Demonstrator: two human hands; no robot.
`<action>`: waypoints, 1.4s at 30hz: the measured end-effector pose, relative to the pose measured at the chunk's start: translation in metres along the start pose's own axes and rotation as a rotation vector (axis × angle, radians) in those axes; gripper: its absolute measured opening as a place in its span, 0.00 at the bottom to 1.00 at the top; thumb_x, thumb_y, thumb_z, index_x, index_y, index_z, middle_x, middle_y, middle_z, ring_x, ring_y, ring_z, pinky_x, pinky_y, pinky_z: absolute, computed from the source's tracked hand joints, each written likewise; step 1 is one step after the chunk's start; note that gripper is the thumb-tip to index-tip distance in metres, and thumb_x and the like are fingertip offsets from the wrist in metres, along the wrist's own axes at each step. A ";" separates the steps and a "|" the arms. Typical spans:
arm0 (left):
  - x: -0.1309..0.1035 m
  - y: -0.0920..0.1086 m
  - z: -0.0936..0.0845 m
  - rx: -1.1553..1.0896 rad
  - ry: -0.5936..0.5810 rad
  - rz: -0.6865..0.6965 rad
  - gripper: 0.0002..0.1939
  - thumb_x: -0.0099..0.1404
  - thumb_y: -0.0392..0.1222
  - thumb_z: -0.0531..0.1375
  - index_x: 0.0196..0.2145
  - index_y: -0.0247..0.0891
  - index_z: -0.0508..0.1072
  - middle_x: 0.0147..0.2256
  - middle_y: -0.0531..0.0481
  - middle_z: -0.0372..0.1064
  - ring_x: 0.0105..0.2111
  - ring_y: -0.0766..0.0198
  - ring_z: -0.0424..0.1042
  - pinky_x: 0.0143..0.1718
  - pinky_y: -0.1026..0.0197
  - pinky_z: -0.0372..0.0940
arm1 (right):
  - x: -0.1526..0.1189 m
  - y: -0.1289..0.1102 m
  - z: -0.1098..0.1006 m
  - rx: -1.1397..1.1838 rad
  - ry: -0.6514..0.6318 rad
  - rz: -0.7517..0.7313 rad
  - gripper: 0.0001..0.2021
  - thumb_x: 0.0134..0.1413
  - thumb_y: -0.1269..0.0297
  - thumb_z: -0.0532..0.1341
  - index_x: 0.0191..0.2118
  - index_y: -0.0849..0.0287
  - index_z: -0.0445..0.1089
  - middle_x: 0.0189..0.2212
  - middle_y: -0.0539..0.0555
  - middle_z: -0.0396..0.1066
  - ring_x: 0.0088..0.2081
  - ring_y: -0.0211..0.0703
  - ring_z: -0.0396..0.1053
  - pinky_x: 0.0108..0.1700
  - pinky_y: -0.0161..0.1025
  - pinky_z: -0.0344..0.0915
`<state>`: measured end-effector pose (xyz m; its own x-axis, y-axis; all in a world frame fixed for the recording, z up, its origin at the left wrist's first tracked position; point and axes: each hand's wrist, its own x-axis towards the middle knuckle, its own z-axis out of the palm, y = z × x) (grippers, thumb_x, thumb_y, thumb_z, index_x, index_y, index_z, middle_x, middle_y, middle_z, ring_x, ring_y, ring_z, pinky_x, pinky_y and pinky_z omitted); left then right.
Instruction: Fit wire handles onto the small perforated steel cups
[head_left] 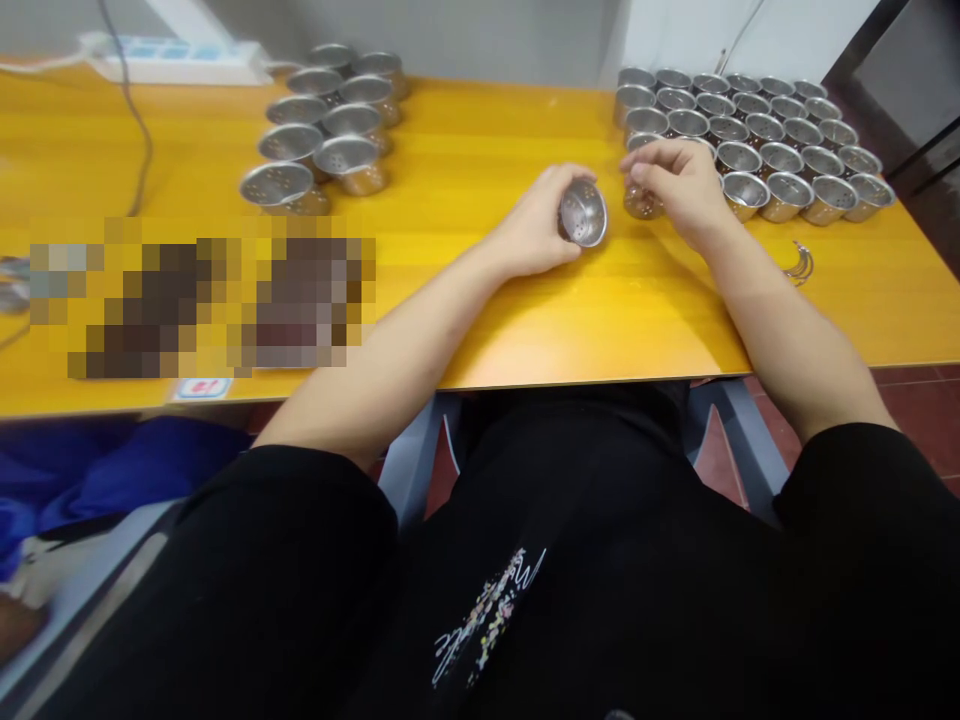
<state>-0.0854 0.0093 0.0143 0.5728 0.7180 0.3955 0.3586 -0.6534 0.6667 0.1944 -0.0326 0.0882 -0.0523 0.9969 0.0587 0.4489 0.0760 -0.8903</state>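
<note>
My left hand (541, 225) is wrapped round a perforated metal cup (584, 214), its opening tilted toward me, over the middle of the yellow table (510, 330). To its right, my right hand (671, 180) has its thumb and fingers curled together above a front-left cup (641, 200) of the right group. Whatever its fingertips hold, if anything, is too small to make out. Behind and beside that hand stand several rows of similar upright cups (786, 190). A smaller group of cups (277, 185) stands at the back left.
Thin curved metal pieces (801, 264) lie at the right. A white power strip (180, 60) with a cable is at the back left. Pixelated dark items cover the left front, near a small label (202, 388). Blue cloth (165, 460) shows below the table's left edge.
</note>
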 end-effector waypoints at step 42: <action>0.006 -0.024 0.008 -0.053 0.045 0.051 0.46 0.51 0.48 0.83 0.69 0.51 0.83 0.68 0.39 0.82 0.72 0.26 0.79 0.83 0.20 0.72 | 0.013 0.038 0.029 0.212 -0.040 -0.340 0.22 0.69 0.44 0.88 0.35 0.49 0.81 0.31 0.51 0.84 0.30 0.47 0.81 0.40 0.45 0.87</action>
<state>-0.0851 0.0271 -0.0042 0.5554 0.6950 0.4567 0.2896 -0.6764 0.6772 0.1851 -0.0175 0.0417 -0.2024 0.9139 0.3519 0.2059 0.3910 -0.8971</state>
